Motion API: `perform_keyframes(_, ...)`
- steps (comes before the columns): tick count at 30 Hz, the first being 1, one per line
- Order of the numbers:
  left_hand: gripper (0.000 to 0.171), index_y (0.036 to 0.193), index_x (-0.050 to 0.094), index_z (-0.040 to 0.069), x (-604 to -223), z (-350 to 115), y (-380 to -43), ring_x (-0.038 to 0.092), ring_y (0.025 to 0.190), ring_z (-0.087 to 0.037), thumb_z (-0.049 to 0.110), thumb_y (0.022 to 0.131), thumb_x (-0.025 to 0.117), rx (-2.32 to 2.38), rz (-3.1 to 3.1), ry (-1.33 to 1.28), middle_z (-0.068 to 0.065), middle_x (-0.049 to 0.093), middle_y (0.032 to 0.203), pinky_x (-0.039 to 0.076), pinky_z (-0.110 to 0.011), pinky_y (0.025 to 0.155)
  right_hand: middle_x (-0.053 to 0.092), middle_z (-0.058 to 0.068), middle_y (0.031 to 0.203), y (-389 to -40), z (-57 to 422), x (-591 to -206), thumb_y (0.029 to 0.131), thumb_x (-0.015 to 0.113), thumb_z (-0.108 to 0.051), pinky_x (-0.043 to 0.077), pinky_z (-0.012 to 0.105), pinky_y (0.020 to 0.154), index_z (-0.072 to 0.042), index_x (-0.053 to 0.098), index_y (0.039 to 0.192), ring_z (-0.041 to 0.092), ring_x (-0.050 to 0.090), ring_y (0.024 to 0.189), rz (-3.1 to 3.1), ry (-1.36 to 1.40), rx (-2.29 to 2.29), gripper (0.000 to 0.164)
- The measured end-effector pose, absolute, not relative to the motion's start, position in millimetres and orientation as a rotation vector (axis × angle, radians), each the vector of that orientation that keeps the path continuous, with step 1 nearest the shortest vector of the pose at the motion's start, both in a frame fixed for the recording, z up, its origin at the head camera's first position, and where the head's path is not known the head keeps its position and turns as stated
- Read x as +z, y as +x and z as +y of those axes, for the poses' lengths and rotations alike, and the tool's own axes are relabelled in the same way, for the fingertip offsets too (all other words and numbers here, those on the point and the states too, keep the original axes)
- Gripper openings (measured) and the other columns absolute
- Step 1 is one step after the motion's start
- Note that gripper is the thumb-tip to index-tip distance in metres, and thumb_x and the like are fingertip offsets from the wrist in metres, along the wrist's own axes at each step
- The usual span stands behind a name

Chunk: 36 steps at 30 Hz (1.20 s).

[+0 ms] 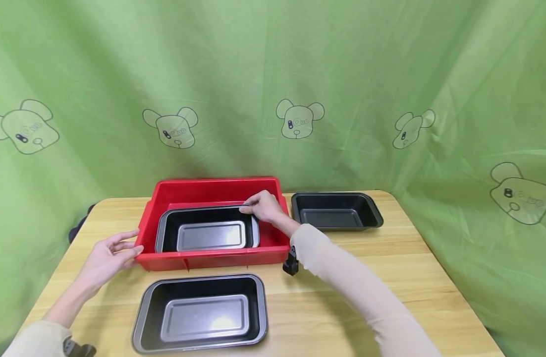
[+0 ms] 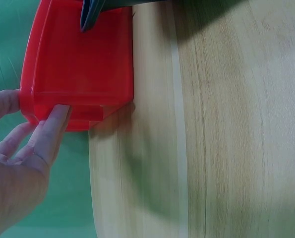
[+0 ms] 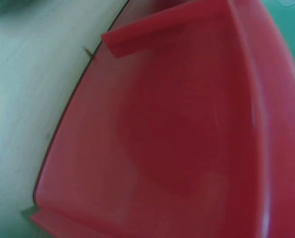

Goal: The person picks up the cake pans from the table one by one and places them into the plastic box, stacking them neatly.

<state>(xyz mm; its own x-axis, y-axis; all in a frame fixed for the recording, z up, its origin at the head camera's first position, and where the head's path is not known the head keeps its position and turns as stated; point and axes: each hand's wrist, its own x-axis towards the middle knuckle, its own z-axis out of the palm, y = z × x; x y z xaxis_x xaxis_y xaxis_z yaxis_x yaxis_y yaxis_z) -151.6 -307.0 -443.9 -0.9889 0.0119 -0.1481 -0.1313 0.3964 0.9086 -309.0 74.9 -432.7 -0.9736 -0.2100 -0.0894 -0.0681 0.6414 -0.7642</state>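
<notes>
A dark loaf pan lies in the red bin, toward its front left. My right hand reaches over the bin's right side and pinches the pan's far right rim. The right wrist view shows only the bin's outer wall up close, not the hand. At the bin's front left corner my left hand holds the edge, the thumb at the front face and the fingers by the left rim. In the left wrist view the fingers touch the red corner. A second loaf pan sits in front of the bin.
A third dark loaf pan stands right of the bin on the wooden table. Green cloth with mouse-head drawings hangs behind and at the sides. A dark object is beyond the table's left edge.
</notes>
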Motion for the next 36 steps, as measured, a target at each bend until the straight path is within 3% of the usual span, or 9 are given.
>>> perform_keyframes(10, 0.068, 0.156, 0.038, -0.01, -446, -307, -151, 0.071, 0.09, 0.008, 0.016, 0.102, 0.07, 1.665, 2.505, -0.101, -0.013, 0.073, 0.125, 0.067, -0.027, 0.083, 0.082, 0.01, 0.107, -308, 78, -435, 0.091, 0.084, -0.02, 0.055, 0.022, 0.071, -0.011, 0.083, 0.114, 0.02, 0.07, 0.094, 2.625, -0.24, -1.224, 0.025)
perform_keyframes(18, 0.068, 0.158, 0.038, -0.008, -445, -307, -149, 0.068, 0.092, 0.011, 0.018, 0.103, 0.068, 1.609, 2.525, -0.117, -0.028, 0.066, 0.135, 0.067, -0.028, 0.084, 0.08, 0.011, 0.114, -307, 81, -428, 0.093, 0.082, -0.018, 0.064, 0.028, 0.074, -0.01, 0.081, 0.117, 0.023, 0.07, 0.096, 2.556, -0.251, -1.212, 0.025)
perform_keyframes(26, 0.068, 0.158, 0.037, -0.008, -444, -307, -150, 0.067, 0.092, 0.012, 0.017, 0.104, 0.068, 1.602, 2.524, -0.121, -0.03, 0.064, 0.138, 0.067, -0.027, 0.084, 0.08, 0.013, 0.113, -309, 89, -411, 0.093, 0.081, -0.017, 0.068, 0.033, 0.082, -0.008, 0.078, 0.123, 0.023, 0.075, 0.091, 2.525, -0.257, -1.223, 0.031)
perform_keyframes(36, 0.069, 0.158, 0.038, -0.007, -439, -306, -151, 0.067, 0.093, 0.013, 0.022, 0.103, 0.069, 1.587, 2.534, -0.112, -0.036, 0.058, 0.143, 0.067, -0.028, 0.085, 0.079, 0.015, 0.115, -301, 107, -382, 0.096, 0.078, -0.017, 0.068, 0.039, 0.087, -0.005, 0.075, 0.128, 0.036, 0.078, 0.106, 2.494, -0.322, -1.284, 0.034)
